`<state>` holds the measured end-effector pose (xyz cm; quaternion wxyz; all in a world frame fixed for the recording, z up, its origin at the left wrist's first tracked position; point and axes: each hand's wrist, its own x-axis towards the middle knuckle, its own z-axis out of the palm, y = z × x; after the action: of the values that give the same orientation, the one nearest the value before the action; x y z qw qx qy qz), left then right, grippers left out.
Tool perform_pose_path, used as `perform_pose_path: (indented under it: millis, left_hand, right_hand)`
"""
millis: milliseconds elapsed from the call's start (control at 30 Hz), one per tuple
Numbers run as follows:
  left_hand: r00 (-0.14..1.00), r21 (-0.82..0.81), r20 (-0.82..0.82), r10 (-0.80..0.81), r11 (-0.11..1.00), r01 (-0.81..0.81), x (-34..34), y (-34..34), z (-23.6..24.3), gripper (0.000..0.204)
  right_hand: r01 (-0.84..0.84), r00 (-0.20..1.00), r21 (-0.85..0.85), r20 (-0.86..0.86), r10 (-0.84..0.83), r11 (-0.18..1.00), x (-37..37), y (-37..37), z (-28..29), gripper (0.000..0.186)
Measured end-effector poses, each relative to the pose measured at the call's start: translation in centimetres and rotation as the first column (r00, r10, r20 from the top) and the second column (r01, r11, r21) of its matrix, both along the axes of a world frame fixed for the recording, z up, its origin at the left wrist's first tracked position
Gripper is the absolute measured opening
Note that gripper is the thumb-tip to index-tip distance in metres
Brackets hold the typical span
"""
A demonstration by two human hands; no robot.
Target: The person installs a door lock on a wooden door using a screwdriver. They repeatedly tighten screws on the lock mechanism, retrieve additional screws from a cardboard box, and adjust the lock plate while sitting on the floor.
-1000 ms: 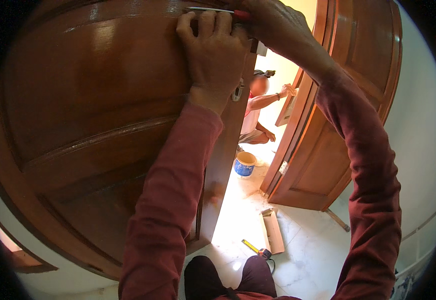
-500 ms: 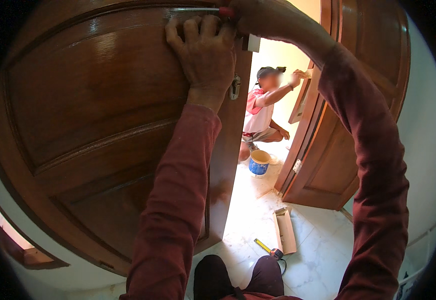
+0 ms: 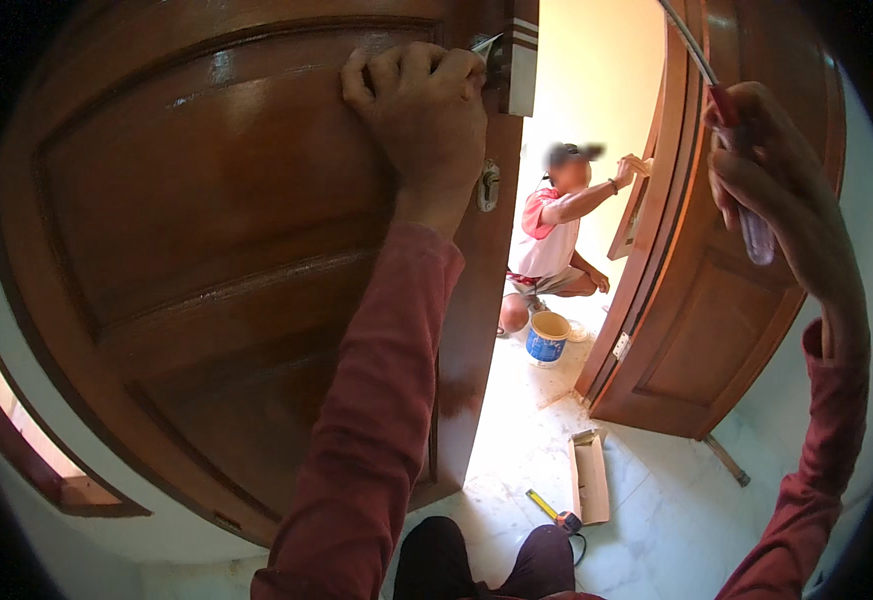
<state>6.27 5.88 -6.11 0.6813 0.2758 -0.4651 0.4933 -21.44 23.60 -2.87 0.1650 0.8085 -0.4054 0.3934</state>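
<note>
My left hand (image 3: 427,115) rests high on the brown wooden door (image 3: 247,160), its fingers bent toward the door's edge. Bright metal shows beside its fingertips, but what they grip is hidden. Next to them, a metal lock part (image 3: 522,80) sits at the edge of the door. Below is a lock cylinder with an oval plate (image 3: 490,187). Out to the right, my right hand (image 3: 772,185) is closed around a screwdriver (image 3: 725,105) with a red and clear handle. Its long shaft points up and left, away from the door, and its tip is out of view.
Through the doorway, a person (image 3: 557,225) crouches with a raised hand by the frame, near a blue-and-white bucket (image 3: 548,345). A second brown door leaf (image 3: 702,340) stands at right. An open cardboard box (image 3: 590,480) and a tape measure (image 3: 567,520) lie on the tiled floor.
My right hand has moved from the door's upper edge out to the right, taking the screwdriver with it. My left hand stays on the door, while the view has shifted slightly.
</note>
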Motion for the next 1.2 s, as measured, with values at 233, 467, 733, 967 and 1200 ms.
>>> perform_pose_path:
  millis: [233,467,733,967,1200]
  left_hand:
    - [0.999,0.007,-0.025,-0.039,0.999,0.039,-0.6,0.0,-0.1,0.006]
    - [1.0,-0.093,0.003,-0.006,0.996,0.006,-0.5,-0.2,0.0,0.005]
    - [0.999,-0.028,-0.032,-0.015,1.0,0.014,-0.3,-0.4,0.1,0.009]
    - [0.999,-0.022,-0.038,-0.019,1.0,0.018,-0.4,-0.2,0.1,0.01]
    - [0.999,-0.032,-0.034,-0.01,0.999,0.009,-0.4,-0.4,0.1,0.011]
  right_hand:
    - [-0.051,0.864,-0.374,-0.481,-0.147,0.926,1.5,-0.2,3.9,0.034]
    - [-0.226,0.736,-0.719,-0.568,-0.368,0.657,5.6,-1.1,5.5,0.021]
    - [0.171,0.625,-0.628,-0.527,-0.576,0.759,11.9,2.9,4.0,0.014]
    - [0.185,0.582,-0.713,-0.475,-0.66,0.677,12.2,2.2,3.6,0.013]
    - [0.184,0.651,-0.61,-0.512,-0.561,0.77,11.1,1.6,4.4,0.011]
